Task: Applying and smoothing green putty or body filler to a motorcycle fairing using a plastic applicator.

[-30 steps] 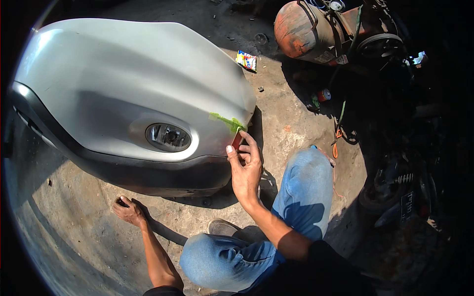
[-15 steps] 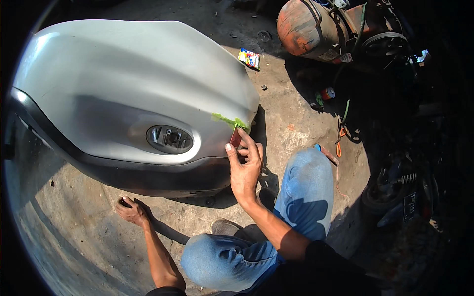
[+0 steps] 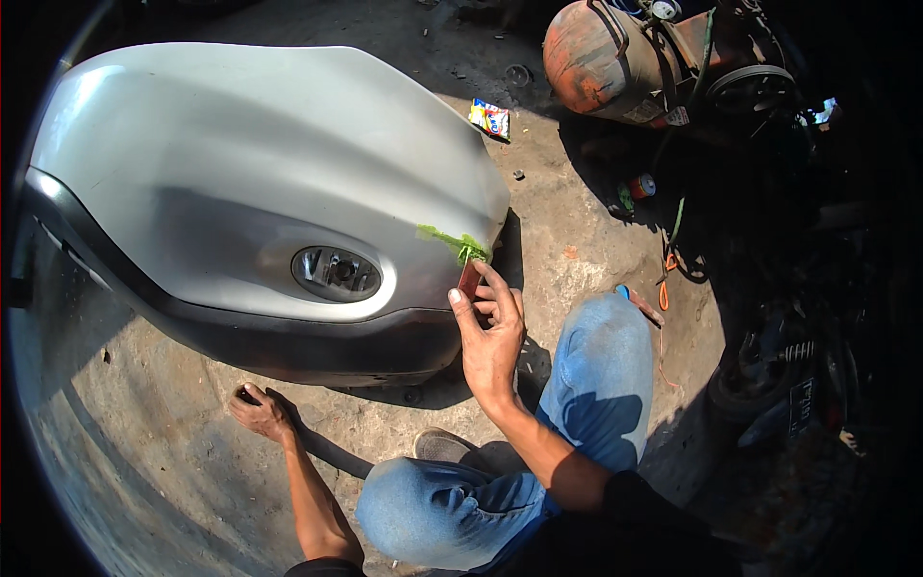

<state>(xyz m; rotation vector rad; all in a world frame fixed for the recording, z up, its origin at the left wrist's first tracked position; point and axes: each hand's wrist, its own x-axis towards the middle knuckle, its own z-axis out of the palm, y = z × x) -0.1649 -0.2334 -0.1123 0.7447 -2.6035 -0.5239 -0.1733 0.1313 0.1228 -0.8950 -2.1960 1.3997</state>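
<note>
My right hand (image 3: 495, 332) pinches a flat reddish-brown spreader (image 3: 469, 279) between thumb and fingers. Its tip is at a ragged smear of green filler (image 3: 452, 240) on the right corner of a silver car bumper (image 3: 288, 144). The bumper has a dark lower edge (image 3: 288, 348) and an oval fog lamp (image 3: 336, 273) set in it. Lower left, my left hand (image 3: 260, 413) hangs over the concrete near the bumper's lower edge, fingers curled in. What they hold, if anything, is too small to make out.
A rusty orange air compressor tank (image 3: 591, 62) stands at the far right. A crumpled snack packet (image 3: 490, 119) and a red can (image 3: 642, 186) lie on the floor (image 3: 567, 207). Beside my jeans-covered knee (image 3: 601, 356) lies a wooden-handled tool (image 3: 642, 306). Dark machinery fills the right edge.
My right hand has drawn slightly to the right and down with the spreader, showing more of the green smear's lower end. The left hand keeps its curled pose.
</note>
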